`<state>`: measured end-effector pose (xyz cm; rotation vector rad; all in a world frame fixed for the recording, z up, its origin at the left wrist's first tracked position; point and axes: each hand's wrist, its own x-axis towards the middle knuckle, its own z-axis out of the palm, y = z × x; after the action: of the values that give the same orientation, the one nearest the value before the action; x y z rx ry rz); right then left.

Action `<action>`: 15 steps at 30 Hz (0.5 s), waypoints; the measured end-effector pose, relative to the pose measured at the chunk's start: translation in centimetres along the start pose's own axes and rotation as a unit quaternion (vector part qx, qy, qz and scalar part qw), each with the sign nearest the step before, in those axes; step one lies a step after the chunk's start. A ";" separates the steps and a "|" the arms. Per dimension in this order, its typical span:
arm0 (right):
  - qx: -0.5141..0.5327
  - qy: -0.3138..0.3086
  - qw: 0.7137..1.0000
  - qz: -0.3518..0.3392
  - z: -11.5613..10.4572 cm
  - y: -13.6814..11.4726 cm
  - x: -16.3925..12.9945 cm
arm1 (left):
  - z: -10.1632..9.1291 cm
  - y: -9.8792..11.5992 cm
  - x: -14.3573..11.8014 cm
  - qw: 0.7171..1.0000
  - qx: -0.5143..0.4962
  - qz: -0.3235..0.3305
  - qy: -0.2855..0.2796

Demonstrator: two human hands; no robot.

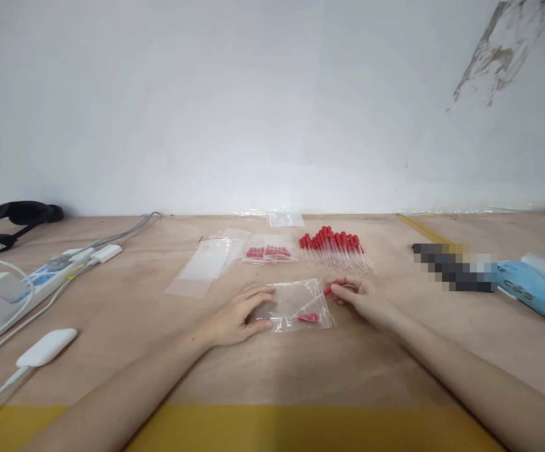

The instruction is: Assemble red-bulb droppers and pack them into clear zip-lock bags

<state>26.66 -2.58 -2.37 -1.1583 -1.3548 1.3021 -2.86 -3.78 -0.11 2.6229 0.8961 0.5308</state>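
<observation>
**Bagging little red-bulb droppers at the plywood worktop**

So the clear zip bag (301,304) lying flat in the middle of the worktop (371,364) is the thing everything else sits around. The left hand (239,317) rests on its left end, fingers spread loosely and pressing the plastic down. One dropper's red bulb (308,317) shows inside the bag near its right edge; its glass stem is basically invisible through the plastic.

The right hand (361,301) is just off the bag's right corner, fingers curled together and pinching another dropper (328,290). Only a bit of red pokes out toward the bag; the rest is hidden by the fingers.

Behind the bag, toward the wall, there's a fanned pile of loose droppers (336,250), too many and too overlapped to count. Left of that pile sits a filled bag (269,252) with red bulbs in it, then a few empty bags (209,263) that are hard to tell apart because they're see-through and stacked.

Far left of the bag: a power strip (46,276) with cables, a white adapter (46,347), and a black strap (13,216) cut off by the frame edge. Far right: a blurred-out dark object (456,269) and a blue packet (536,292), also cut off.
</observation>
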 end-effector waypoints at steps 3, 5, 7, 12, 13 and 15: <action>-0.092 -0.077 0.993 -0.017 -0.3 -0.5 -0.5 | 0.1 0.0 0.1 1.000 -0.003 -0.006 0.011; -0.113 -0.090 0.989 -0.043 0.0 -0.7 -0.7 | 0.1 0.0 0.1 1.000 -0.004 -0.009 0.010; -0.125 -0.082 0.987 -0.065 0.7 -0.6 -0.7 | 0.0 0.1 0.2 1.000 -0.007 -0.009 0.012; -0.178 -0.071 0.979 -0.071 2.3 0.2 -0.3 | 0.0 0.2 0.2 1.000 -0.006 -0.009 0.018; -0.196 -0.077 0.974 -0.083 2.4 0.3 -0.3 | 0.1 0.2 0.2 1.000 -0.005 -0.007 0.021; -0.229 -0.108 0.959 -0.130 2.5 -0.1 -0.4 | 0.2 0.0 0.1 1.000 -0.004 -0.003 0.025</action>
<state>24.28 -3.35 -2.35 -1.1071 -1.9728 0.9698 -2.66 -3.76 -0.21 2.6090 0.9154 0.6008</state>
